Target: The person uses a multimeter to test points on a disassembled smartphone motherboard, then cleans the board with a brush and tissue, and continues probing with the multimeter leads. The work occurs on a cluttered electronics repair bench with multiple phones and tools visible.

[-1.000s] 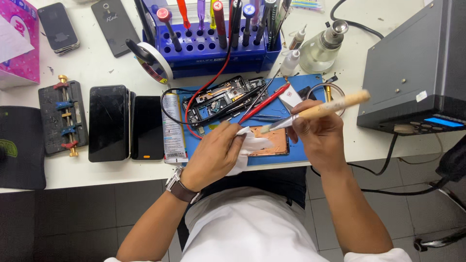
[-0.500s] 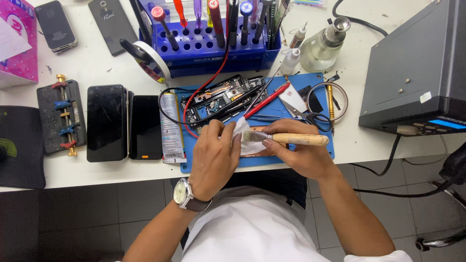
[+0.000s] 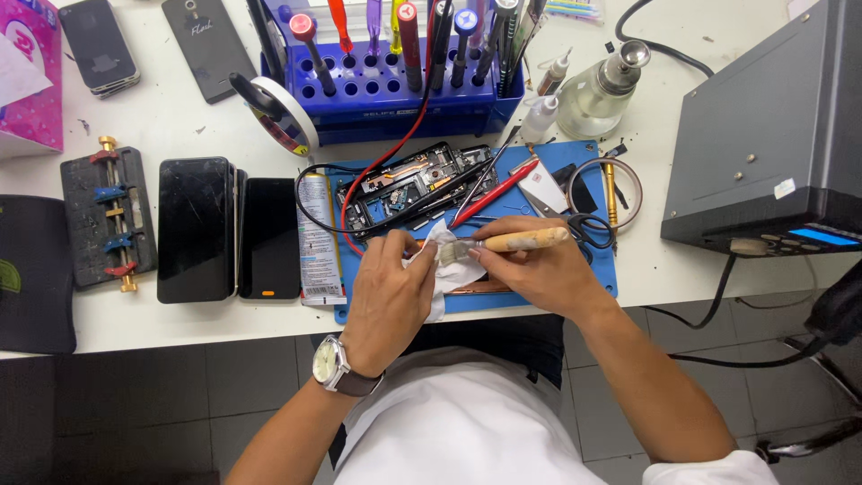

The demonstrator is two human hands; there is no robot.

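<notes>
The wooden-handled brush (image 3: 516, 241) is lying almost level between our hands, its long axis running side to side: the handle end is pointing out past our right hand (image 3: 539, 269), whose fingers are clenching the handle, and the bristles are pointing at the white cloth (image 3: 442, 265) that our left hand (image 3: 391, 292) is pinching. We are judging that a hard stroke could be flicking the cloth loose, or dragging bristles and grit into the opened phone (image 3: 409, 187) lying just beyond our fingertips.

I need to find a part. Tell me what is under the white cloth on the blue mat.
Under the white cloth only a thin copper-coloured edge shows on the blue mat. The left hand and right hand, holding a wooden-handled brush, cover the rest.
</notes>
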